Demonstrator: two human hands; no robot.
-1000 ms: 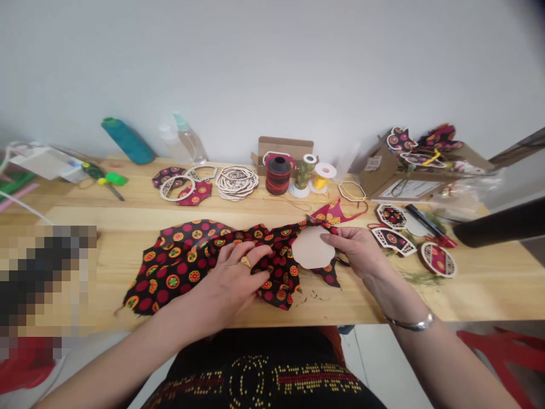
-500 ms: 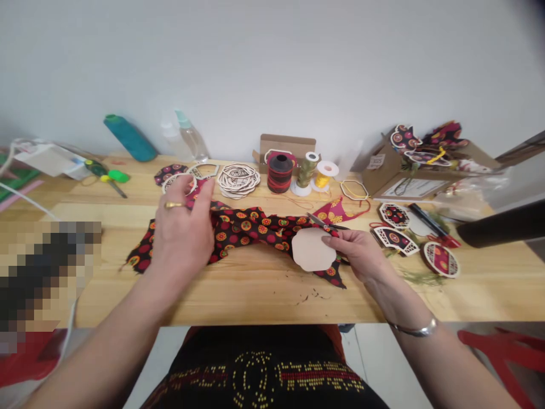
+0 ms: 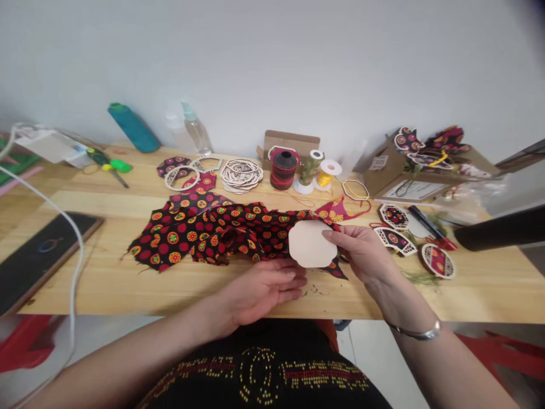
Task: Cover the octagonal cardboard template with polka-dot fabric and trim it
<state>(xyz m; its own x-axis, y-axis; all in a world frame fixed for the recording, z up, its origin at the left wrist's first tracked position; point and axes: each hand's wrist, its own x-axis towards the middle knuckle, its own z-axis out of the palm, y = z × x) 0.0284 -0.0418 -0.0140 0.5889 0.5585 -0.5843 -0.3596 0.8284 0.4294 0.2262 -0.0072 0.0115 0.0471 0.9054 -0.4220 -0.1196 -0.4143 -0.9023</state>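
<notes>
A pale card with a scalloped outline (image 3: pixel 313 244) is pinched between the thumb and fingers of my right hand (image 3: pixel 361 250). Black fabric with red and orange round patterns (image 3: pixel 179 236) lies crumpled across the middle of the table, partly behind the card. My left hand (image 3: pixel 270 289) rests palm up in front of the fabric, its fingers slightly apart and pointing toward the card's lower left edge, with nothing visible in it. What lies under my right hand's fingers is mostly hidden.
Thread spools (image 3: pixel 283 170) stand before a small open box. Wooden cutouts (image 3: pixel 242 175) are piled to their left. A cardboard box (image 3: pixel 404 176) and decorated ornaments (image 3: pixel 438 261) are at the right. A phone (image 3: pixel 46 250) and white cable (image 3: pixel 78 250) lie left.
My left hand has moved from the fabric's left part toward me and right, near the card. The fabric's left part now lies uncovered and more spread. My right hand still holds the card.
</notes>
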